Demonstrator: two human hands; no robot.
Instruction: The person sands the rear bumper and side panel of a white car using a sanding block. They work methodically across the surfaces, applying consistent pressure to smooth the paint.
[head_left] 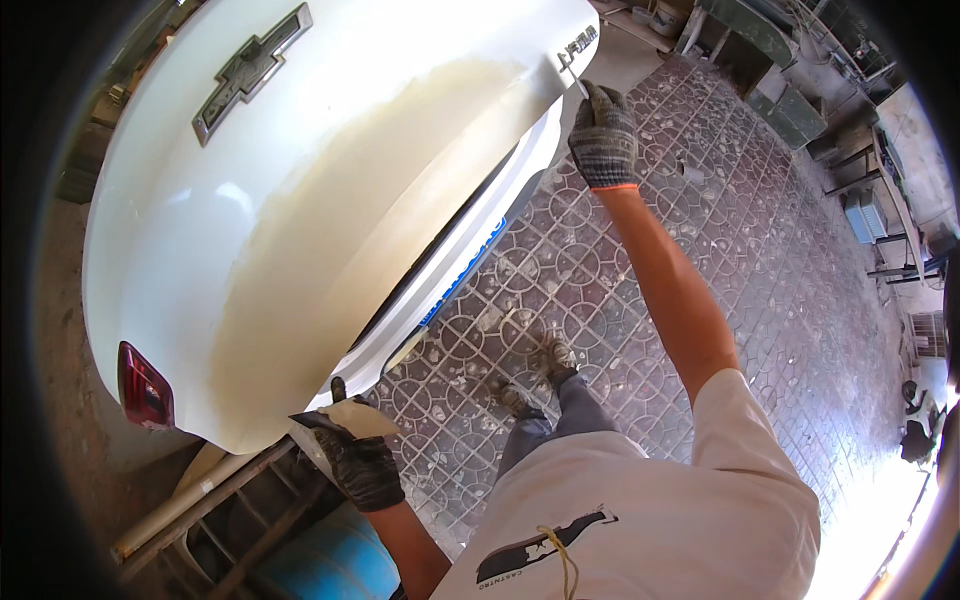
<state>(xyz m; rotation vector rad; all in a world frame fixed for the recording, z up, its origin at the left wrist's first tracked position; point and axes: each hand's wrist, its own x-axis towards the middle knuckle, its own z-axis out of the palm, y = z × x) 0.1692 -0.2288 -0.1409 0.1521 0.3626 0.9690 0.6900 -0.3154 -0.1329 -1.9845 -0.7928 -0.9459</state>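
A white car's rear panel (310, 60) fills the upper left, with a broad beige filler-like patch (340, 230) along its lower part. My right hand (604, 130), in a dark knitted glove with an orange cuff, is closed around a thin, light-edged tool (577, 84) at the panel's right end, close to some raised lettering (578, 46). The tool's full shape is hidden by the fingers. Below the panel's lower left corner, my left hand (365, 470), also gloved, grips a flat plate (318, 450) with a beige, putty-coloured piece (362, 418) on it.
A metal emblem (250, 75) and a red tail light (145, 386) sit on the car. Beside my left arm are a ladder-like frame (215, 510) and a blue drum (330, 560). Patterned paving (720, 230) spreads to the right, with shelves and a blue crate (865, 216) along the wall.
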